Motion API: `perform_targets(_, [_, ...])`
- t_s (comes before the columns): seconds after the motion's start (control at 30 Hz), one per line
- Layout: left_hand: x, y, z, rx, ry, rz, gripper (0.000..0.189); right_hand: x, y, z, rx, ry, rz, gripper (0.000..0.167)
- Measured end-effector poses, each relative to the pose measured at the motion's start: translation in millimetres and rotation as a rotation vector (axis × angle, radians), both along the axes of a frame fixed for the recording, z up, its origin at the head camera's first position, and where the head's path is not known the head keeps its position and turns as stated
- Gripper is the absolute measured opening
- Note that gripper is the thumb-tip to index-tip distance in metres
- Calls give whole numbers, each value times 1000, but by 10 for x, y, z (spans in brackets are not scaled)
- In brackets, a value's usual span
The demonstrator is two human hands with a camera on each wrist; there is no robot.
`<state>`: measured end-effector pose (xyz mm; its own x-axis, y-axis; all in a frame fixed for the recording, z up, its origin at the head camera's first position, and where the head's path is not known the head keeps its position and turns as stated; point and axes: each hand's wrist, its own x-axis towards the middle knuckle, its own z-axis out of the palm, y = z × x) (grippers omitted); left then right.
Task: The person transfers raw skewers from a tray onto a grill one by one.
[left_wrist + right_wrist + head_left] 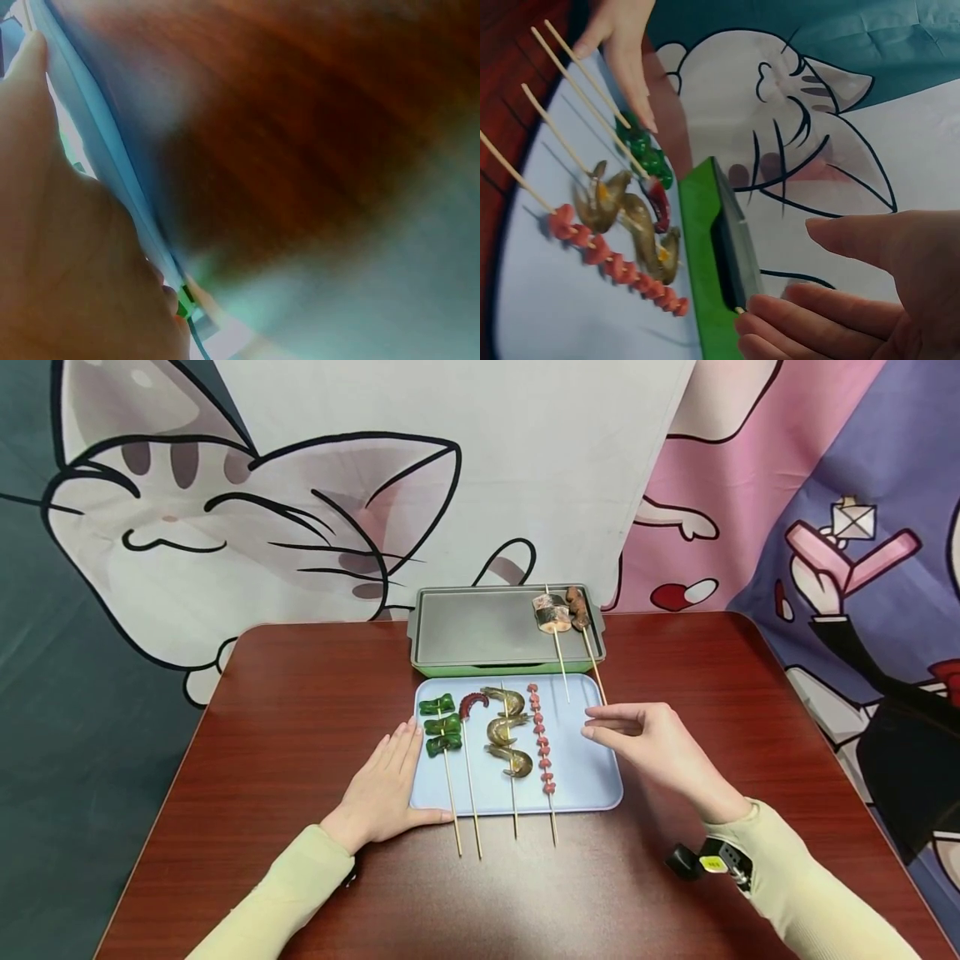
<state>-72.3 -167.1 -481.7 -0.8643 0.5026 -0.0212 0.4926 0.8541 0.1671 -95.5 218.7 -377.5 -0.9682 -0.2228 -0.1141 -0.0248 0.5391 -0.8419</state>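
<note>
My left hand (382, 785) lies with straight fingers along the left edge of a light blue tray (585, 768), its thumb at the front corner. On the tray are a skewer of green pepper pieces (442, 725), an octopus tentacle skewer (471, 702), a shrimp skewer (510, 733) and a skewer of small pink meat pieces (542, 739). My right hand (660, 743) hovers over the tray's right side, thumb and fingers apart and nothing gripped. Its fingertips are close to the stick end of a brown meat skewer (577, 608), which lies beside a fish skewer (552, 612) on the grill pan (480, 627).
The grey grill pan has a green base (701, 247) and stands right behind the tray. Both sit on a reddish-brown table (315, 693). Several stick ends overhang the tray's front edge. A cartoon cat curtain (300, 527) hangs behind the table.
</note>
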Motion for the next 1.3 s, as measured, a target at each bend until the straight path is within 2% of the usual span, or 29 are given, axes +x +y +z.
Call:
perform_targets(0.3, [-5, -6, -27, 28, 2, -1, 126, 112, 32, -171, 25, -22, 18, 41])
perform_targets(0.53, [-9, -11, -53, 2, -6, 5, 127, 177, 33, -264, 13, -49, 23, 42])
perform_targets(0.67, [-4, -13, -41, 39, 0, -2, 127, 214, 20, -313, -1, -56, 49, 41])
perform_targets(0.93, [-31, -39, -162, -23, 9, 6, 130, 298, -29, -448, -19, -105, 83, 38])
perform_targets(1.07, [-36, -44, -185, -20, 16, 5, 130, 338, -54, -520, -49, -146, 107, 40])
perform_targets(1.3, [-23, -31, -133, -6, 2, 5, 129, 424, -117, -649, -154, -263, 149, 45])
